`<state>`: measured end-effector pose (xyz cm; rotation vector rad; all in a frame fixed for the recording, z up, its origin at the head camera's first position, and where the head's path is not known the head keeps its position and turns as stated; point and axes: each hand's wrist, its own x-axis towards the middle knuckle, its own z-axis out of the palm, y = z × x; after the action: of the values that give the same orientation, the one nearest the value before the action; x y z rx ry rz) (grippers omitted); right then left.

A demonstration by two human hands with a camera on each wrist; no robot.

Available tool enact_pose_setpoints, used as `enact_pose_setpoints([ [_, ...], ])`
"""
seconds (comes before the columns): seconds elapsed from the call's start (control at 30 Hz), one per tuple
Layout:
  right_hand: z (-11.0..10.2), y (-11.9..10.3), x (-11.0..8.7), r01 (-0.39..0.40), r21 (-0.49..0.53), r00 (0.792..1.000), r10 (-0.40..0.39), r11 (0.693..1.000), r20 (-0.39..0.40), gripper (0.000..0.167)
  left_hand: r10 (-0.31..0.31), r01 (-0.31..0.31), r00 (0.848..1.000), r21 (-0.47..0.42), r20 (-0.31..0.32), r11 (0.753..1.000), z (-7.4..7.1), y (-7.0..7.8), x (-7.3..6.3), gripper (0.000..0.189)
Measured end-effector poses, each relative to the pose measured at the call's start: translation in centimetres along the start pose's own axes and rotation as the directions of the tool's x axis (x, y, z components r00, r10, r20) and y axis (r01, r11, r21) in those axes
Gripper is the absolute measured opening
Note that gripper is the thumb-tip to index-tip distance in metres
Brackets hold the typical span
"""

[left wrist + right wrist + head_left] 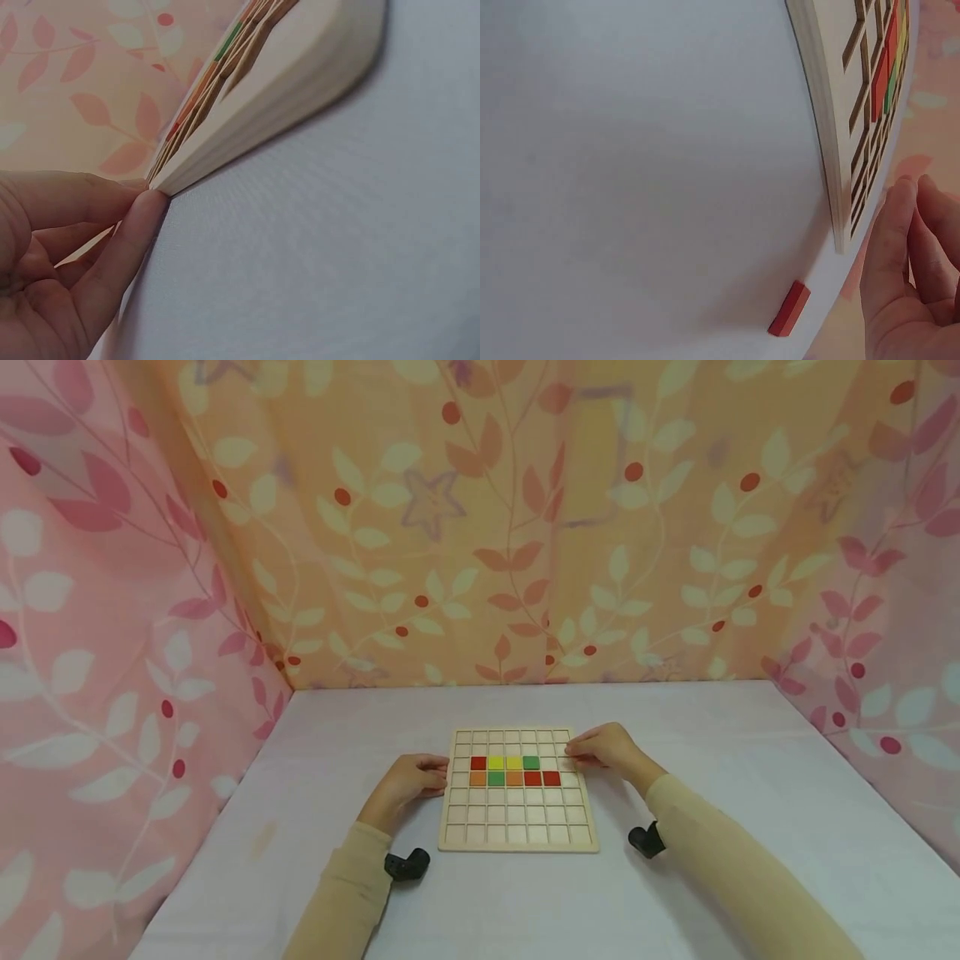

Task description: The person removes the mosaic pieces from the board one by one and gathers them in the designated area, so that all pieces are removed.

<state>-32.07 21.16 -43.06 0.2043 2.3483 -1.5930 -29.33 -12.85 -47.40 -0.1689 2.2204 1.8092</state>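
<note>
A square wooden grid board (517, 847) lies flat on the table. Two middle rows hold coloured square tiles: red, yellow and green in the farther one, orange, green and red (551, 778) in the nearer. My left hand (407, 785) pinches the board's left edge with thumb and fingertips, close in the left wrist view. Over the far right part of the board hovers my right hand (609, 750), thumb and fingers slightly bent, the tips near each other with no tile showing between them. A loose red tile (789, 309) lies beside the board's far right corner in the right wrist view.
A white cloth (517, 902) covers the table. Pink and orange patterned curtains (510, 527) close off the back and both sides. Each wrist carries a small black device, one at the left sleeve (407, 865) and one at the right (647, 840).
</note>
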Motion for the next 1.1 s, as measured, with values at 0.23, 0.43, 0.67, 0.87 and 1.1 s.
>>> enact_pose_setpoints([
  [0.23, 1.1, -0.2, 0.5, 0.004, 0.021, 1.0, -0.004, 1.0, 0.023, 0.027, 0.003, -0.003, 1.0, -0.009, 0.006, 1.0, 0.1, 0.0, 0.2, 0.043],
  [0.43, 2.3, -0.3, 1.0, -0.008, 0.027, 1.0, 0.008, 1.0, 0.028, 0.026, 0.001, -0.001, 1.0, -0.009, 0.0, 1.0, 0.0, -0.2, 0.4, 0.044],
  [0.67, 3.2, -0.3, 1.2, 0.002, 0.014, 0.999, -0.003, 1.0, 0.033, 0.025, 0.004, -0.004, 1.0, -0.001, -0.017, 1.0, 0.0, -0.3, 0.2, 0.043],
  [0.87, 3.5, -0.3, 1.1, 0.026, -0.005, 0.998, -0.025, 1.0, 0.052, 0.024, 0.016, -0.016, 1.0, -0.008, -0.007, 1.0, 0.2, -0.3, 0.1, 0.041],
  [1.1, 3.7, 0.1, 1.7, 0.034, 0.005, 0.997, -0.034, 0.999, 0.073, 0.026, 0.008, -0.008, 1.0, 0.001, -0.03, 1.0, 0.1, -0.4, 0.1, 0.042],
])
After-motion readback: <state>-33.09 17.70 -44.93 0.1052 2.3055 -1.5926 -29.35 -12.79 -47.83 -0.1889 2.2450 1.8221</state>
